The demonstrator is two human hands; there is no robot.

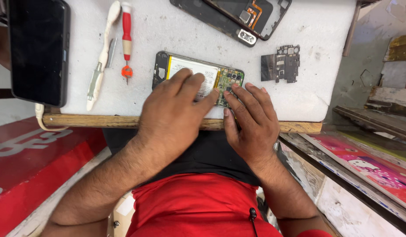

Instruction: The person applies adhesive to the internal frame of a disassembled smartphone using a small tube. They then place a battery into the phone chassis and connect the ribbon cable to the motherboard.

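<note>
A white work pad point(308, 87) is lying on a wooden board. The left hand point(174, 112) is pressing flat on an opened phone point(198, 79) at the pad's near edge; the right hand point(251, 120) is resting open-fingered, fingertips touching its right end.

On the white work board point(317, 26) lie two opened phones point(197, 78) point(231, 17), one intact phone point(38, 50), two tools point(102, 57) point(126, 41) and one shield plate point(281, 63).

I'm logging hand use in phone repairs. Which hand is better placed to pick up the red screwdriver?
Probably the left hand: the red screwdriver lies on its side of the opened phone, while the right hand rests at the phone's other end.
</note>
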